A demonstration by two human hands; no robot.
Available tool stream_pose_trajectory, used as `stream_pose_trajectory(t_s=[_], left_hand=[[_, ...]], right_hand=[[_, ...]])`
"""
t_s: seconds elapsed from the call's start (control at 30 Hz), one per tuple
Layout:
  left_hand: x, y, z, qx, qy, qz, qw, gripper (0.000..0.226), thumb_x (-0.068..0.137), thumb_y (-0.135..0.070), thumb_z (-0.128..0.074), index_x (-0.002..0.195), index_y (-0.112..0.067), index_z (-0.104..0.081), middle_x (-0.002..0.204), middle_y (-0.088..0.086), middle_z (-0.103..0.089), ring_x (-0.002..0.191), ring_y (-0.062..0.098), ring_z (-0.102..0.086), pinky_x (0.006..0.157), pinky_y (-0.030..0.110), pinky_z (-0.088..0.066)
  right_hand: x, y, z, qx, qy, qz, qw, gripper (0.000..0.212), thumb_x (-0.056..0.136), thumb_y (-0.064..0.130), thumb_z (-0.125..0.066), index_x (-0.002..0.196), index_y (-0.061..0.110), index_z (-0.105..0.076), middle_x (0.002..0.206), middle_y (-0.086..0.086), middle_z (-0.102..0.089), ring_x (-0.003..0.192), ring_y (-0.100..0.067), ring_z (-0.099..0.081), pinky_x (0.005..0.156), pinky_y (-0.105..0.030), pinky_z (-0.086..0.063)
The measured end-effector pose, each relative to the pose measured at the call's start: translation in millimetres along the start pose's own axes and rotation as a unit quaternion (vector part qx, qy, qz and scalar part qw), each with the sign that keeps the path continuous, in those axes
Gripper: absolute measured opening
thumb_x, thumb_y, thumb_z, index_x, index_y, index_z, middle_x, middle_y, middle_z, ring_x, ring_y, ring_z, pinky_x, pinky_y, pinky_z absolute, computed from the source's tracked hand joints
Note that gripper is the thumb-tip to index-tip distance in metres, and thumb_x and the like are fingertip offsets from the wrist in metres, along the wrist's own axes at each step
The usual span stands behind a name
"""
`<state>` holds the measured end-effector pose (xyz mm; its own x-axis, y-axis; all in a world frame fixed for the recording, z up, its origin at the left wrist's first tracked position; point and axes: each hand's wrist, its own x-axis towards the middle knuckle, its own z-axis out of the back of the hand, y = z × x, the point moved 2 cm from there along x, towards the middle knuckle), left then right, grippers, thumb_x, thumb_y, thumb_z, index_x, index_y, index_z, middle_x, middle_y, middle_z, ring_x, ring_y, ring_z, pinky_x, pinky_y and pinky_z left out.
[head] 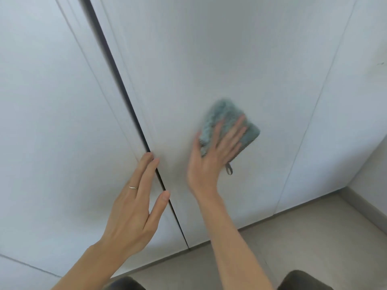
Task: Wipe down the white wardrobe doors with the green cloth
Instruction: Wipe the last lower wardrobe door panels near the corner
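1. Closest to the viewer, two dark rounded shapes poke in at the bottom edge, cut off; probably the person's knees or feet, too little shows to say which. Under them lies a pale beige tiled floor.
2. Both bare forearms reach up from the bottom edge. The left hand lies flat, fingers straight and holding nothing, its fingertips at the dark gap between two doors. A thin ring sits on one finger.
3. The right hand has its fingers spread and straight, pressing the green cloth flat against the white wardrobe door. The hand is blurred, so finer finger detail is hard to make out.
4. The cloth is a fluffy, grey-green pad folded to a rough rectangle, with a striped edge and a small hanging loop dangling below the palm. Its lower half is covered by the hand.
5. Farther off, another door panel stands left of the gap, and a narrower one to the right, meeting a white wall with a skirting board in the corner.
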<state>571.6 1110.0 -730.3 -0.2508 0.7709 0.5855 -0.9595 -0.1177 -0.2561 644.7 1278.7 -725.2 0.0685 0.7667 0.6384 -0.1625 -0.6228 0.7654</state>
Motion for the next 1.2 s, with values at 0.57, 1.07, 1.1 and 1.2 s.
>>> stream_pose_trajectory(t_s=[0.57, 1.07, 1.1, 1.2], left_hand=[[126, -29, 98, 0.096, -0.196, -0.117, 0.969, 0.057, 0.099, -0.024, -0.052, 0.151, -0.002, -0.047, 0.162, 0.015, -0.040, 0.160, 0.029, -0.020, 0.130, 0.045, -0.007], [143, -35, 129, 0.062, -0.190, -0.120, 0.972, 0.058, 0.105, -0.034, -0.047, 0.158, -0.009, -0.039, 0.166, 0.006, -0.036, 0.160, 0.019, -0.021, 0.132, 0.040, -0.012], [142, -35, 130, 0.057, -0.187, -0.118, 0.973, 0.059, 0.106, -0.035, -0.046, 0.159, -0.010, -0.038, 0.167, 0.005, -0.035, 0.160, 0.018, -0.020, 0.131, 0.041, -0.014], [142, -36, 132, 0.037, -0.187, -0.107, 0.976, 0.060, 0.106, -0.037, -0.045, 0.160, -0.011, -0.036, 0.166, 0.004, -0.036, 0.160, 0.016, -0.022, 0.129, 0.047, -0.021]], right_hand=[[110, 55, 31, -0.048, -0.048, 0.086, 0.994, 0.061, 0.102, 0.040, -0.036, 0.160, 0.024, -0.025, 0.171, -0.011, -0.004, 0.158, -0.034, 0.001, 0.124, -0.061, -0.003], [231, 87, 85, 0.005, -0.092, -0.074, 0.993, 0.057, 0.109, 0.036, -0.029, 0.163, 0.030, -0.011, 0.172, 0.005, 0.001, 0.158, -0.017, 0.007, 0.126, -0.051, 0.001], [223, 99, 75, -0.017, -0.087, -0.065, 0.994, 0.057, 0.108, 0.040, -0.026, 0.163, 0.029, -0.012, 0.172, 0.004, 0.003, 0.158, -0.017, 0.009, 0.126, -0.050, 0.002], [181, 136, 42, -0.087, -0.025, 0.145, 0.985, 0.064, 0.103, 0.051, -0.025, 0.163, 0.029, -0.017, 0.172, -0.004, 0.004, 0.158, -0.025, 0.009, 0.126, -0.053, 0.005]])
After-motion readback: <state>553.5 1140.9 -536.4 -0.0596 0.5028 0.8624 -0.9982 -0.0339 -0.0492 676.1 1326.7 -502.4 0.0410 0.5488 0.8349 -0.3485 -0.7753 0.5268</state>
